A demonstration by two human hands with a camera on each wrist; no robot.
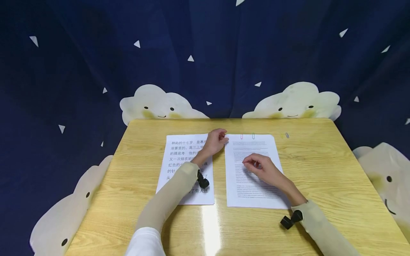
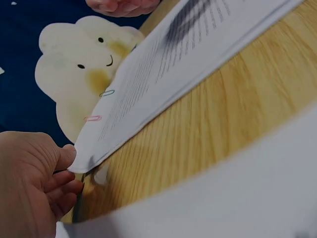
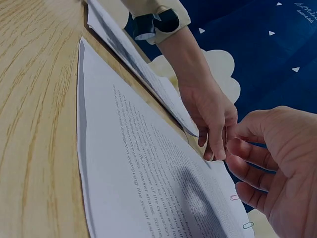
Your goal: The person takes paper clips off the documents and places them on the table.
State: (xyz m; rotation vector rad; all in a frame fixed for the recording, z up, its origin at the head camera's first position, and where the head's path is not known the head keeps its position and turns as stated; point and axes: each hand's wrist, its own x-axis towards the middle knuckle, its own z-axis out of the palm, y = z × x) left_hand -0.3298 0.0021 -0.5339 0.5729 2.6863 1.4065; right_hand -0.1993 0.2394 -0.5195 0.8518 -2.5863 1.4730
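The left hand (image 1: 215, 142) pinches the far left corner of a paper stack (image 1: 253, 190), which spreads rightward and nearer. On its far edge, right of the grip, sit two clips (image 1: 253, 136); farther right, two loose clips (image 1: 287, 135) lie on the table (image 1: 320, 170). The right hand (image 1: 265, 170) hovers over the stack. Left of the grip lies another stack (image 1: 169, 156), beneath the left forearm (image 1: 171, 193); behind hangs a curtain (image 1: 208, 74).
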